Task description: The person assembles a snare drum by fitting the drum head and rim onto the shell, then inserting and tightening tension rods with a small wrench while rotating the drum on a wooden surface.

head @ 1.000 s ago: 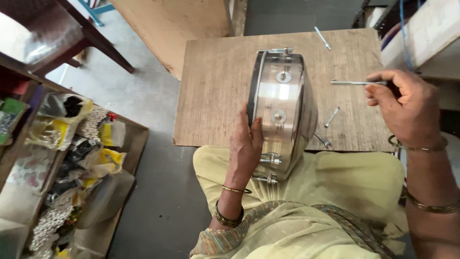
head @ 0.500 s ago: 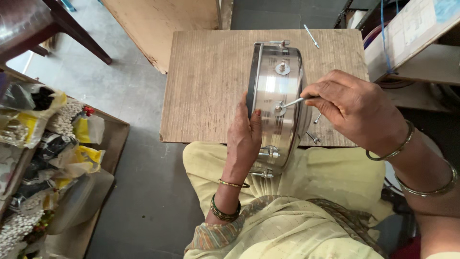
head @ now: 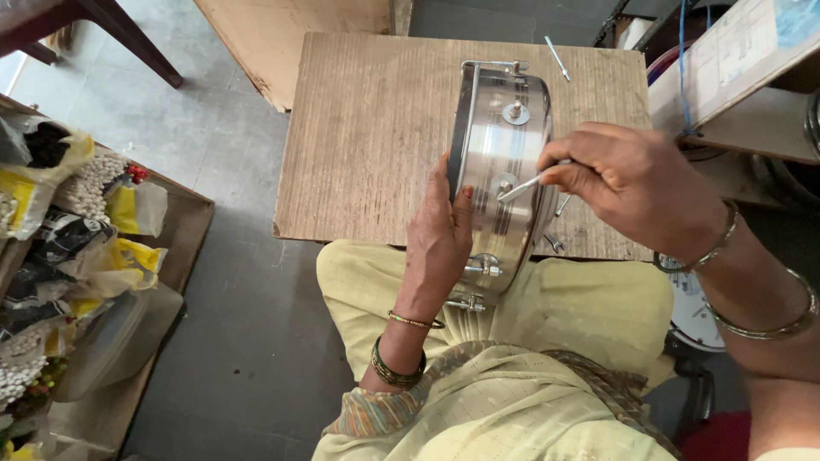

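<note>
A shiny steel drum shell (head: 502, 149) stands on its edge at the near side of a low wooden table (head: 367, 137), leaning toward my lap. My left hand (head: 437, 235) grips its left rim and steadies it. My right hand (head: 628, 183) pinches a thin metal rod (head: 523, 187) whose tip touches a round fitting on the shell's side. More metal lugs stick out near the shell's lower end (head: 483, 266).
Loose metal rods (head: 557, 58) and bolts (head: 555, 243) lie on the table to the right of the shell. An open box of plastic bags with small parts (head: 77, 248) stands on the floor at left. Shelving (head: 743, 94) rises at right.
My right hand has brought the metal rod from the table's right side over to the shell, and its tip now rests on the fitting. The left hand has kept its hold.
</note>
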